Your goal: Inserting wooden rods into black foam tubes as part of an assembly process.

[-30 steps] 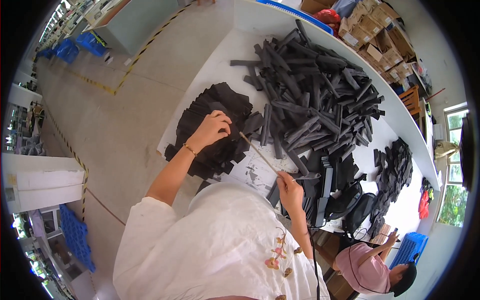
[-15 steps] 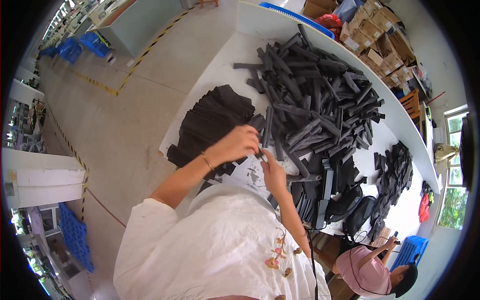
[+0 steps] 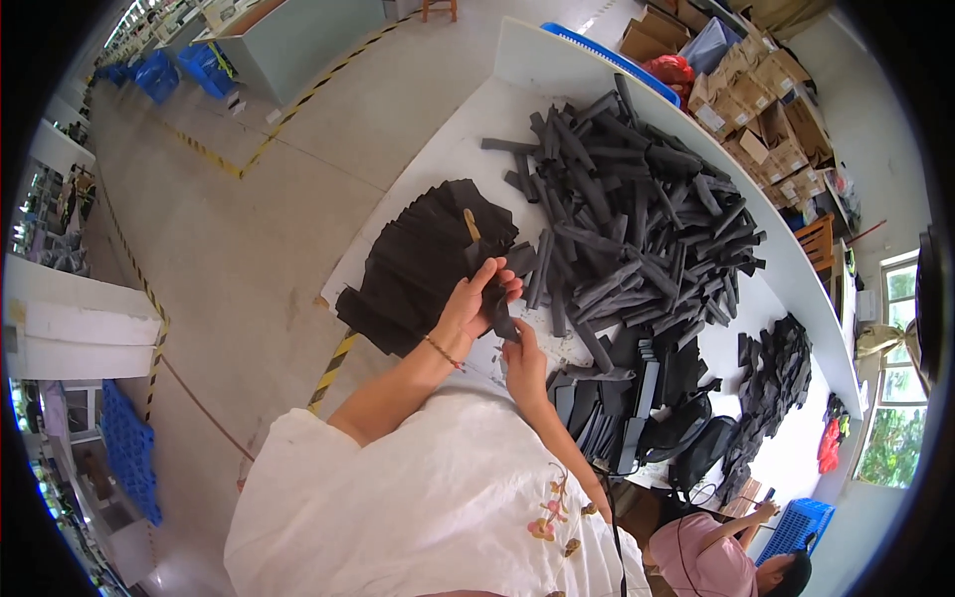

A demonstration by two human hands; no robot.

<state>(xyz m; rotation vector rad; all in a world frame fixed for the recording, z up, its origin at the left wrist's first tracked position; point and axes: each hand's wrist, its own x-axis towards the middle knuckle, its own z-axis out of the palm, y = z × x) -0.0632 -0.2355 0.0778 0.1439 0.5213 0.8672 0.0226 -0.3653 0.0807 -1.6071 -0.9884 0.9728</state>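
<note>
A dark, limp strip (image 3: 503,313) of sheet material hangs between my two hands, in front of the table edge. My left hand (image 3: 476,303) is closed around its upper part, palm partly turned up. Lower down, my right hand (image 3: 525,363) pinches the strip's lower end. A narrow tan, stick-like piece (image 3: 471,225) shows just beyond my left fingers; whether I hold it or it lies on the pile, I cannot tell. Beneath and beyond my left hand spreads a fanned pile of black sheets (image 3: 413,249). Its material is unclear.
A large heap of rolled black strips (image 3: 637,209) covers the far middle of the white table (image 3: 438,149). To the right are black bags (image 3: 701,443) and a pile of dark pieces (image 3: 771,388). A co-worker in pink (image 3: 686,552) sits at lower right. Cardboard boxes (image 3: 766,109) stand behind.
My left hand has turned from palm down to partly palm up, and the dark strip now shows between both hands. The tan piece has come into sight. The view has shifted slightly.
</note>
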